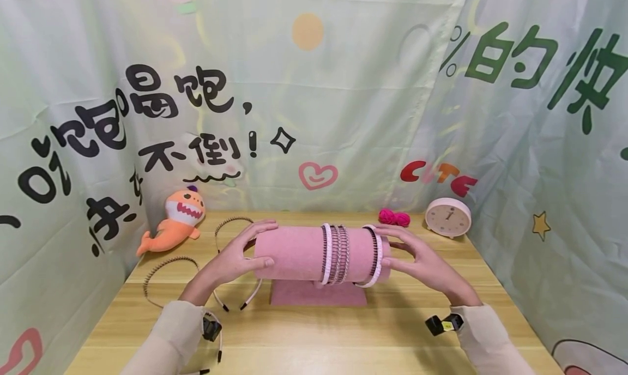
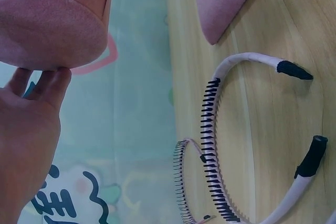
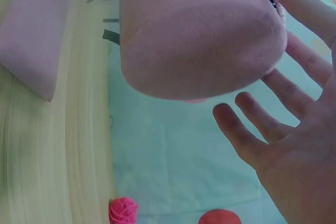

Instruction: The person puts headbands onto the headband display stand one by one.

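A pink plush headband display stand, a horizontal cylinder on a flat base, stands upright on the table. My left hand holds its left end, thumb on the front and fingers over the top and behind. On the right end sits a white headband with dark teeth, slightly slanted. My right hand grips this headband, thumb at its front and fingertips at its top; in the right wrist view the other fingers spread beside the cylinder's end. Another white headband and thin chain-like bands circle the cylinder's middle.
Several toothed headbands lie on the table at the left, some near my left forearm. An orange plush shark sits at the back left. Pink yarn balls and a round clock stand at the back right. Printed curtains enclose the table.
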### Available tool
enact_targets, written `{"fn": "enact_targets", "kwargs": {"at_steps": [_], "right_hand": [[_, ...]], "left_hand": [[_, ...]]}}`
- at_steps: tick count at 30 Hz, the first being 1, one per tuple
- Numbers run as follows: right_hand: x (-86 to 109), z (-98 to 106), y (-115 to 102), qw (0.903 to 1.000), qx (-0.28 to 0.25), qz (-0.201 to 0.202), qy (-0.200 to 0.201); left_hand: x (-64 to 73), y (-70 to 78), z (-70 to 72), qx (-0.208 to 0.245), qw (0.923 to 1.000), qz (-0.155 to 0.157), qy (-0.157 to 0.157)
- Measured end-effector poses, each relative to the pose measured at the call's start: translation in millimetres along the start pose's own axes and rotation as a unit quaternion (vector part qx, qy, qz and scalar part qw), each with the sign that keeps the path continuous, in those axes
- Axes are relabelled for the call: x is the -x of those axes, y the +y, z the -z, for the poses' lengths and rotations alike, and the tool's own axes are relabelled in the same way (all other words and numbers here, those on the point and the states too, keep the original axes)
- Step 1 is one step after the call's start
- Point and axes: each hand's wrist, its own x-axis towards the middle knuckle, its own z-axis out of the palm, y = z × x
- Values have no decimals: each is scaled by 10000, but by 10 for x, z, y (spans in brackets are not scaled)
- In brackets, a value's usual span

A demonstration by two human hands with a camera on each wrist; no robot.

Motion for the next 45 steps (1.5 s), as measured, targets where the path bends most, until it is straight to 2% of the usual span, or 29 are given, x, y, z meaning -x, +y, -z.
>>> {"fn": "enact_targets", "kwargs": {"at_steps": [6,13,29,38,45], "right_hand": [[-72,-79,-83,9997,238,-28,-28],[-151,-179,-143,9999,74,-90,-98],[-235,-310,-262,9985,485,225,-74],[-239,-341,-243,9982,494,350,35],[-198,-326,-150,9987,202,220,404]], "left_hand": [[4,-9,1,-39,10000,42,23],[6,3,-2,-28,10000,52,26],[16,-27,5,17,9999,96,56],[9,-25,4,-41,10000,33,36],[-1,-2,1,18,10000,48,11]]}}
